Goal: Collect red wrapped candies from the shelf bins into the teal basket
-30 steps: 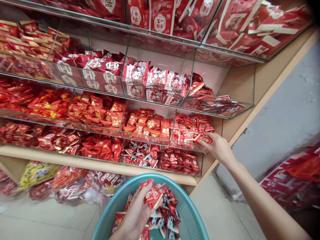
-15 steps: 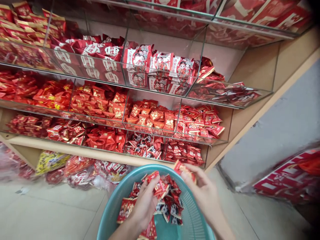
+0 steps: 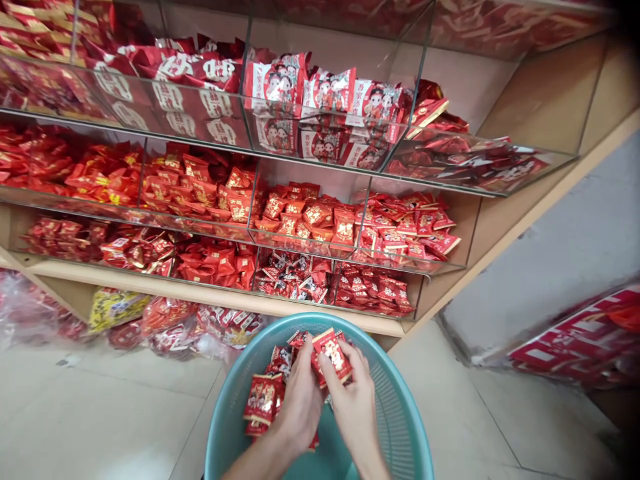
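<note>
A teal plastic basket [image 3: 395, 407] sits low in front of me with several red candy packets [image 3: 263, 400] inside. Both hands are over it. My left hand [image 3: 300, 403] is curled around a bunch of red packets. My right hand [image 3: 355, 400] pinches one red packet [image 3: 333, 353] at the top of that bunch, fingers closed on it. The two hands touch each other above the basket's middle.
Glass shelf bins [image 3: 320, 247] full of red wrapped candies rise in tiers ahead, on a wooden shelf frame [image 3: 505, 220]. Clear bags of candy [image 3: 170, 327] lie on the tiled floor under the shelf. Red packaging [image 3: 575, 340] lies by the grey wall at right.
My right hand left the lower right shelf bin with a red packet and came down to the basket, joining my left hand. The view tilted downward.
</note>
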The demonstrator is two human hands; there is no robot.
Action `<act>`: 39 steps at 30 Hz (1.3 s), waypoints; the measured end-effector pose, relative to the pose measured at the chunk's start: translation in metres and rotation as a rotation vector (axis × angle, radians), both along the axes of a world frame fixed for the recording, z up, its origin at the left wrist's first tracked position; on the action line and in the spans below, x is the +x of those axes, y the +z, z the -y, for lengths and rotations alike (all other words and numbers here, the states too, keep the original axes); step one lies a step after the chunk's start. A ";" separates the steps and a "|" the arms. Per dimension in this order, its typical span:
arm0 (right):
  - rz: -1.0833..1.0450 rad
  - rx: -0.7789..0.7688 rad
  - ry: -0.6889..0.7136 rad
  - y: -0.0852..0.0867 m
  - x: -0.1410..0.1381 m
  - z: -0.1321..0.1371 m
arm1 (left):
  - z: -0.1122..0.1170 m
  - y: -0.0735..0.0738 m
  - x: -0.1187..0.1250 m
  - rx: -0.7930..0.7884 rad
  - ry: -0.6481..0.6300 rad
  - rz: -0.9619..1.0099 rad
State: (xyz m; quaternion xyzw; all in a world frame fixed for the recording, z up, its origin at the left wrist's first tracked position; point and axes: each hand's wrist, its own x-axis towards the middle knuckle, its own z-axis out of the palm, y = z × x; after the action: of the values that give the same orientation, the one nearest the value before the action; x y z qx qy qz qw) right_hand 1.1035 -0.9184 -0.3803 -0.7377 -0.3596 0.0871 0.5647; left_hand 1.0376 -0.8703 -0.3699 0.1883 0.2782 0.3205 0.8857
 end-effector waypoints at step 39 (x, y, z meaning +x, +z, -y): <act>-0.627 -0.059 0.332 0.013 0.006 0.048 | -0.016 -0.017 -0.032 -0.066 -0.101 -0.264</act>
State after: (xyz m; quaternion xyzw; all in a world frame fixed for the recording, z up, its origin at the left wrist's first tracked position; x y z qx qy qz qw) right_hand 1.1097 -0.9662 -0.3675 -0.6227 -0.2810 0.4103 0.6041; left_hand 1.0055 -0.8540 -0.3868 0.2131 0.3927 0.2388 0.8622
